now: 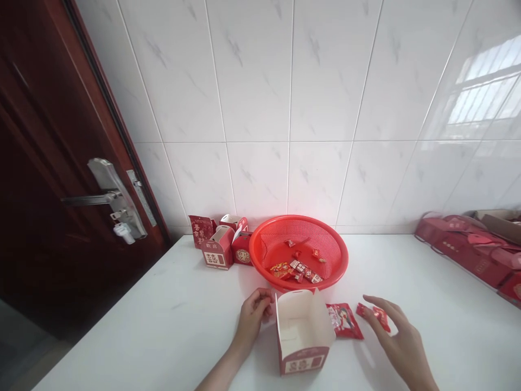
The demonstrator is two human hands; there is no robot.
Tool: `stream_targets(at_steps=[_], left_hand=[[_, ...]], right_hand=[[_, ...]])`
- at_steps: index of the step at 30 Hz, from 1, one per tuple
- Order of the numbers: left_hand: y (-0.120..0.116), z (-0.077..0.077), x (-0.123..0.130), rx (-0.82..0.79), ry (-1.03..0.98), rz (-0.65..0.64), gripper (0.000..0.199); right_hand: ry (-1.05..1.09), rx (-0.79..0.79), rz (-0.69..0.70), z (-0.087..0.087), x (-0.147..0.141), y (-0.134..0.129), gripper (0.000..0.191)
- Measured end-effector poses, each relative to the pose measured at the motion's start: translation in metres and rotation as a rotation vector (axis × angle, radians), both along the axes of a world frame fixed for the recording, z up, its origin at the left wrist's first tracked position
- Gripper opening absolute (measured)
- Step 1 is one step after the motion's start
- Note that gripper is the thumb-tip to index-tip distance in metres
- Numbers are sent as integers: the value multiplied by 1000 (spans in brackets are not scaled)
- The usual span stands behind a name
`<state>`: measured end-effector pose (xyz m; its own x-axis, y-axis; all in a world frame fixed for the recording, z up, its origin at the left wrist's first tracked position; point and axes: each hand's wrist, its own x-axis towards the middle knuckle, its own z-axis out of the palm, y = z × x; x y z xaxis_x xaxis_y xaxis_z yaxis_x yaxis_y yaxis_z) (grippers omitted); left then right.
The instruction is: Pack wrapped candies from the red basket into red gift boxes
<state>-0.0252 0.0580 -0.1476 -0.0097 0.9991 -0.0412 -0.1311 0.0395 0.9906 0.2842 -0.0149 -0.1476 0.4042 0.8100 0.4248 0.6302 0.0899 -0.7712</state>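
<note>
An open red-and-white paper gift box (304, 353) stands on the table in front of me, and its pale inside shows nothing in it. Close to the box's left side is my left hand (253, 317), its fingers curled in loosely with nothing visible in them. To the right of the box, my right hand (396, 334) hovers with thumb and forefinger apart around small red-wrapped candies (381, 319). Part of those candies is hidden behind the fingers. A larger red snack packet (345, 321) lies flat between the box and my right hand.
A red plastic basket (299, 221) behind the box holds several wrapped sweets. Left of it stand several red gift boxes (217, 254). More red boxes (464, 247) sit at the far right against the tiled wall (256, 179). A brown door (44, 146) is at left.
</note>
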Motion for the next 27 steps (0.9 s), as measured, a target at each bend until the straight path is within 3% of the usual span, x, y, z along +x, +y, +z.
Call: stream_targets(at_steps=[12, 18, 23, 27], left_hand=[[-1, 1, -3, 23, 46, -18, 21], [0, 3, -3, 12, 63, -16, 22], [1, 3, -5, 22, 79, -15, 23], [1, 3, -4, 27, 75, -16, 24]], right_hand=[[-236, -141, 216, -7, 6, 8, 48], [-417, -283, 331, -1, -5, 4, 72], [-424, -428, 393, 6, -16, 6, 87], [-405, -423, 426, 9, -19, 8, 83]])
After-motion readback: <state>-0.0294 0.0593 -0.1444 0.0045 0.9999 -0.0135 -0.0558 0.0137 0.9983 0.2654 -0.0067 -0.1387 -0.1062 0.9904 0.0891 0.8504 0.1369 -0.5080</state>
